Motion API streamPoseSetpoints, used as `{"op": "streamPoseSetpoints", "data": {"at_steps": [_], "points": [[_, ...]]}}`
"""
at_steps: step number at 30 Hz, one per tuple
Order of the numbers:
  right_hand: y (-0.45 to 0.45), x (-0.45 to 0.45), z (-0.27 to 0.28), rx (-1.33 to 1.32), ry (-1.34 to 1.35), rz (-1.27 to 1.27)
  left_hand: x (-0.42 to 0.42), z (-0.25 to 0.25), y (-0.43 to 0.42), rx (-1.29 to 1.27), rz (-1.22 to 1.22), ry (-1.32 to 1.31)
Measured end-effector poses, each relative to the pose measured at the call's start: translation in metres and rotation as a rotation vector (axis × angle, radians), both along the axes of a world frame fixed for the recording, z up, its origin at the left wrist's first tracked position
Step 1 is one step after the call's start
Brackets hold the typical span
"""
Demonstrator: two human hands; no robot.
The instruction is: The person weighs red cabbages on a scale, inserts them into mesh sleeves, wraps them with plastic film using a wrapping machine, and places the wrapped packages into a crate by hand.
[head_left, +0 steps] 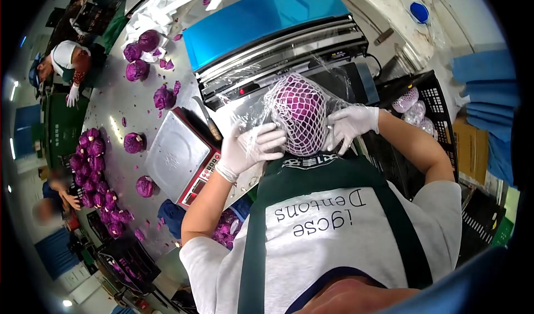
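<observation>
A red cabbage (300, 111) in a white foam net sits close in front of my apron, with clear plastic film (267, 100) around it. My left hand (253, 147), in a white glove, has its palm up and fingers stretched against the cabbage's left side. On the other side, my gloved right hand (350, 126) has its fingers spread beside the net, back of the hand upward. Directly beyond the cabbage stands a film-wrapping machine (278, 30) with a blue cover. Film partly hides the machine's front.
A weighing scale (181, 155) stands left of me, with a knife (208, 122) by its far edge. Loose cabbages (97, 169) are heaped along the steel table (119, 114). A black crate (439, 100) at right contains wrapped items. A co-worker (69, 61) is at far left.
</observation>
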State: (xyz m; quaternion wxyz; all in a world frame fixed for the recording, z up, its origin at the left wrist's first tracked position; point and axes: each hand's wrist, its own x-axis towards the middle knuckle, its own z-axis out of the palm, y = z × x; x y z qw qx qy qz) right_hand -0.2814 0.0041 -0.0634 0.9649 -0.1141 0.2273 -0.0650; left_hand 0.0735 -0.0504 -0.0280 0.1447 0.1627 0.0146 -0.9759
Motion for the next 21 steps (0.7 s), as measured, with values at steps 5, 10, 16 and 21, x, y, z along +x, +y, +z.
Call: {"op": "streamPoseSetpoints", "data": {"at_steps": [5,10,16,21], "points": [[0.046,-0.009,0.009,0.002,-0.069,-0.325,0.017,0.025,0.021,-0.495,-0.033,-0.308],[0.085,-0.013,0.022,-0.247,0.167,-0.705,-0.001,0.017,0.041,-0.746,-0.005,-0.783],[0.111,0.031,0.034,-0.627,0.909,-1.052,-0.030,0.006,0.039,-1.065,0.600,-1.150],[0.093,0.028,0.062,-0.593,1.238,-1.351,-0.017,0.003,0.012,-1.078,0.826,-1.123]]}}
